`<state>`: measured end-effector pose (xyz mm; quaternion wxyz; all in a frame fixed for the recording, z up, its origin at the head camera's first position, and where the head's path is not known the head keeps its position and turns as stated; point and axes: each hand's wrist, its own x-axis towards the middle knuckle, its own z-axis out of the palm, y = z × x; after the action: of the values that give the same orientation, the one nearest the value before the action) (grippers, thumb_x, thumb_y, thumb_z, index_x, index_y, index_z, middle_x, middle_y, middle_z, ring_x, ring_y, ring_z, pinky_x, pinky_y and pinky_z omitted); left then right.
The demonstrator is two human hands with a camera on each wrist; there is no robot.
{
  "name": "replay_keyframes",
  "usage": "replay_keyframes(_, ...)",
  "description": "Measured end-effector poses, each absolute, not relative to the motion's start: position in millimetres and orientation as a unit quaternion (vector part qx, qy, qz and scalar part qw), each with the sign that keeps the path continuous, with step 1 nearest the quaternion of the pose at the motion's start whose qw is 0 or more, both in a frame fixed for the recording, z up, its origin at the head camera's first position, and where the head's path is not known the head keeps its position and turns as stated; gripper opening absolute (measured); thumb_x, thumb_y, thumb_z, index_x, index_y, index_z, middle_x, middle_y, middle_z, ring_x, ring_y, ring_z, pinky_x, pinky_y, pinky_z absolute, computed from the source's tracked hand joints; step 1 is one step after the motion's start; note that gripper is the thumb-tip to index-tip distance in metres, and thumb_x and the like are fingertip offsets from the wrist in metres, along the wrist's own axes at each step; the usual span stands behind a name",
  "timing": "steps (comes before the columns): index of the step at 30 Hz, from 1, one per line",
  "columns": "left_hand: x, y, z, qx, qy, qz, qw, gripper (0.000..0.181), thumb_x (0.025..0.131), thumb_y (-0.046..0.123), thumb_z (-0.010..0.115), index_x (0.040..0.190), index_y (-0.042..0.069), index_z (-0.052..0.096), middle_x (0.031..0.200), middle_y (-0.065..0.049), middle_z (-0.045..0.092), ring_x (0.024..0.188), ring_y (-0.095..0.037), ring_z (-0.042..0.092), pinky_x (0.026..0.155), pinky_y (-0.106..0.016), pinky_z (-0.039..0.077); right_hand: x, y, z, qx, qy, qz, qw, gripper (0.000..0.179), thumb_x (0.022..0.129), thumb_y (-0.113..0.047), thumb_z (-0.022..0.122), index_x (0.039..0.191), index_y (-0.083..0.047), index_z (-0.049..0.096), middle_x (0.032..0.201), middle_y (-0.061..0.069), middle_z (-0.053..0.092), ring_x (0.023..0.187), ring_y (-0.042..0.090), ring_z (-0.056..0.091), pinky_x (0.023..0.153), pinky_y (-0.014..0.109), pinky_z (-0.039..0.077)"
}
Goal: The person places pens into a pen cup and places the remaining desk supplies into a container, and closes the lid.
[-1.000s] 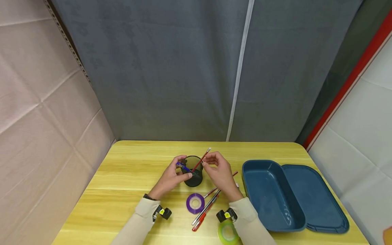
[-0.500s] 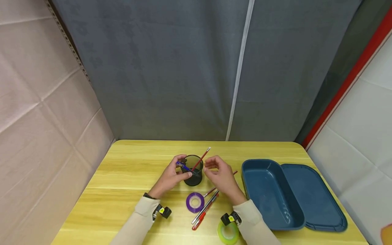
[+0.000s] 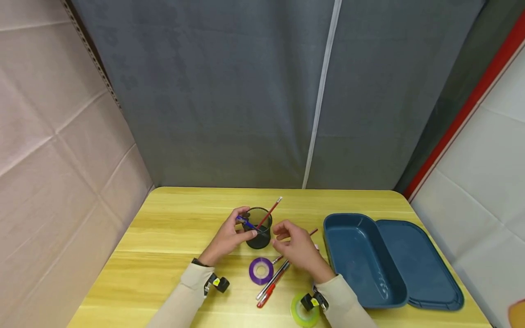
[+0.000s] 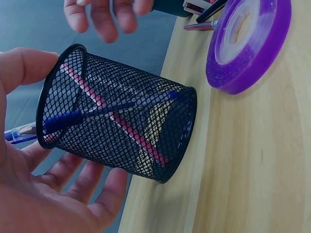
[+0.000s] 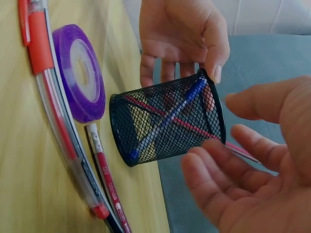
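Observation:
In the head view my left hand (image 3: 229,238) holds a black mesh pen holder (image 3: 259,241) by its upper part. Its thumb rests at the rim, and its fingers reach around the far side. Inside the holder lean a blue pen (image 3: 247,223) and a red pencil (image 3: 271,212) with its eraser end up; they cross behind the mesh (image 4: 104,124) in the left wrist view. My right hand (image 3: 299,248) is just right of the holder, fingers loosely bent and nothing between them. In the right wrist view its fingertips (image 5: 194,167) overlap the holder's lower rim side.
Near the holder lie a purple tape roll (image 3: 252,272), a red pen (image 3: 265,298), a silver-grey pen (image 3: 262,291) and another red pencil (image 5: 108,182). A green tape roll (image 3: 305,322) lies by the right wrist. A blue box (image 3: 365,269) and its lid (image 3: 430,269) are at right.
My right hand has drawn away from the leaning red pencil, moving right and toward me. The left hand and the pen holder stay where they were.

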<state>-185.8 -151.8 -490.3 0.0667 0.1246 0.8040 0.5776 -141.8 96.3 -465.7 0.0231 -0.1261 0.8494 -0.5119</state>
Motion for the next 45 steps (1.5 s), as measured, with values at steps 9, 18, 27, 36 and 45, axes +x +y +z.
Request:
replay_keyframes(9,-183.8,-152.1,-490.6,0.116,0.808,0.574,0.067,0.077,0.092,0.026,0.083,0.159,0.027,0.043,0.155,-0.012,0.049,0.137,-0.04,0.052,0.101,-0.049,0.056,-132.2,104.3,-467.5,-0.186,0.871,-0.447,0.076,0.024,0.096,-0.014,0.077,0.118,-0.01,0.07,0.122,0.015,0.073,0.109,0.032,0.069,0.089,0.047,0.062)
replay_keyframes(18,-182.9,-151.5,-490.7,0.121,0.804,0.579,0.066,0.075,0.094,0.025,0.082,0.159,0.026,0.043,0.155,-0.016,0.049,0.14,-0.041,0.05,0.103,-0.051,0.056,-122.6,107.1,-469.8,-0.204,0.864,-0.446,0.11,0.03,0.095,-0.007,0.075,0.124,-0.002,0.071,0.123,0.018,0.072,0.105,0.033,0.071,0.087,0.05,0.062)
replay_keyframes(27,-182.1,-150.8,-489.8,0.12,0.809,0.573,0.06,0.075,0.094,0.026,0.081,0.159,0.027,0.043,0.154,-0.019,0.05,0.14,-0.04,0.05,0.107,-0.052,0.055,-114.6,110.3,-476.3,-0.209,0.87,-0.435,0.1,0.025,0.096,-0.012,0.077,0.12,-0.005,0.074,0.118,0.013,0.075,0.098,0.026,0.072,0.079,0.032,0.06)
replay_keyframes(36,-181.2,-151.8,-489.0,0.119,0.817,0.561,0.057,0.076,0.094,0.03,0.081,0.159,0.026,0.043,0.15,-0.019,0.054,0.133,-0.036,0.055,0.099,-0.046,0.053,-105.8,108.7,-489.2,-0.195,0.871,-0.438,0.104,0.021,0.094,-0.018,0.081,0.114,-0.012,0.077,0.109,0.004,0.078,0.089,0.013,0.068,0.075,0.025,0.053)
replay_keyframes(45,-181.8,-151.9,-491.4,0.115,0.819,0.559,0.056,0.075,0.093,0.031,0.082,0.158,0.029,0.045,0.15,-0.019,0.055,0.136,-0.039,0.053,0.104,-0.058,0.05,-101.9,104.8,-503.4,-0.217,0.874,-0.429,0.073,0.025,0.085,-0.01,0.086,0.109,-0.013,0.078,0.103,-0.001,0.076,0.092,0.015,0.069,0.077,0.025,0.055)
